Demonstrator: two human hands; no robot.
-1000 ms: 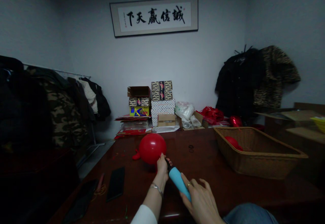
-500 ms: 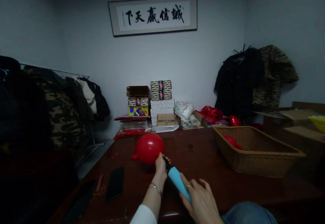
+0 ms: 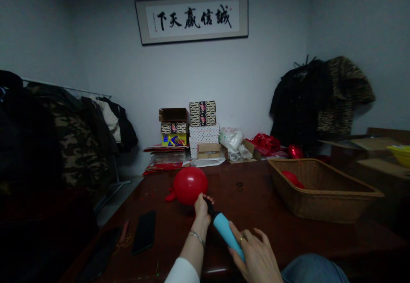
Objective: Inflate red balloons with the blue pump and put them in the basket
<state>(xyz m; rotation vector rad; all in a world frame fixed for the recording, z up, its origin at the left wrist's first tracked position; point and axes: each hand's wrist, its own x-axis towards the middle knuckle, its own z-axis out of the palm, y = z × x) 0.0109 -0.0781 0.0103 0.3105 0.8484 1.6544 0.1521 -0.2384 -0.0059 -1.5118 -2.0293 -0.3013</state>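
Left hand (image 3: 201, 208): fingers closed at the balloon's neck, by the pump's black tip; the neck itself is hidden by the fingers.
Right hand (image 3: 258, 253): partly open, the lower end of the pump's barrel held between thumb and index finger, the other fingers loosely spread.
Pump (image 3: 228, 234): light blue barrel with a black front end, slanting from the right hand up to the left.
Red balloon (image 3: 190, 184): just beyond the left hand, over the table's far half; rounded, smooth and taut, glossy, with one bright highlight and a shaded underside. Whether it touches the wood cannot be told.
Small red piece (image 3: 170, 195): at the balloon's left side; contact unclear.
Table (image 3: 253, 214): dark reddish wood, its left edge slanting away well apart from the balloon, its near edge under the forearms.
Room to the right: a broad stretch of wood runs from balloon to basket, two dark rings (image 3: 239, 186) lying partway.
Wicker basket (image 3: 323, 206): right side, rim raised, one red balloon inside.
Room to the left: a narrower strip, then a black slab (image 3: 144, 231) nearer the person.
Far edge: stacked boxes (image 3: 205, 135) behind the balloon.
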